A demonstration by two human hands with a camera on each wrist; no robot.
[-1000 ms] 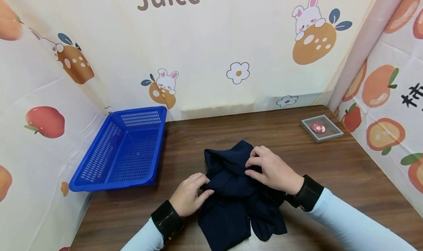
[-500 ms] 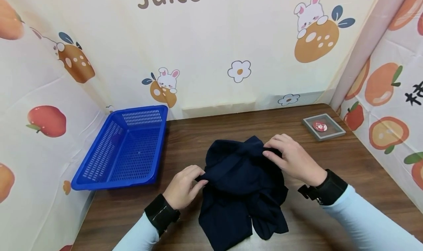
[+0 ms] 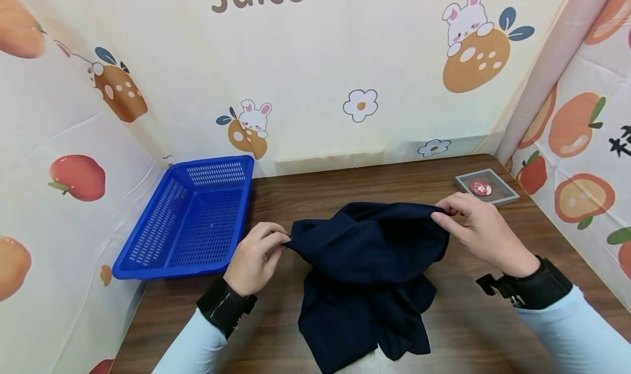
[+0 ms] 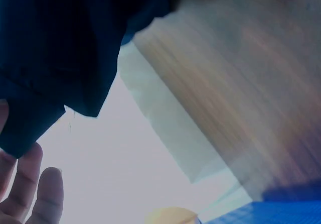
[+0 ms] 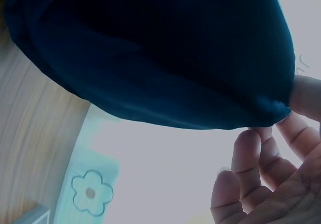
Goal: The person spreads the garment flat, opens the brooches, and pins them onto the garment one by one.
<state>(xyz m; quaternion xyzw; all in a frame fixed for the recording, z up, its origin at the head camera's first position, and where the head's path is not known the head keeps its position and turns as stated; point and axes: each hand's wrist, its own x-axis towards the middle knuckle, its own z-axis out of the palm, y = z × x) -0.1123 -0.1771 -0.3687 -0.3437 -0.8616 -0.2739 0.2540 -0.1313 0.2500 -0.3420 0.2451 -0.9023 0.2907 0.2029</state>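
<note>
A dark navy piece of cloth, seemingly a garment [image 3: 365,253], spreads across the middle of the table, its upper part raised between both hands and its lower part lying rumpled. My left hand [image 3: 257,256] pinches its left edge between thumb and fingers. At the far right corner, my right hand [image 3: 485,231] grips the fabric the same way. In the left wrist view the dark garment [image 4: 60,43] hangs from the fingertips, partly out of frame. The right wrist view shows the garment's [image 5: 175,73] edge stretched from thumb and forefinger. What kind of garment it is cannot be told.
A blue perforated plastic basket [image 3: 197,220] stands on the left of the brown wooden table [image 3: 276,314]. Near the back right corner lies a small grey-framed box [image 3: 487,187] with a red round item inside. Printed curtains [image 3: 315,62] enclose the back and sides.
Both hands have moved apart, left hand leftward and upward, right hand rightward. The upper cloth, bunched before, is now lifted and drawn wide between them.
</note>
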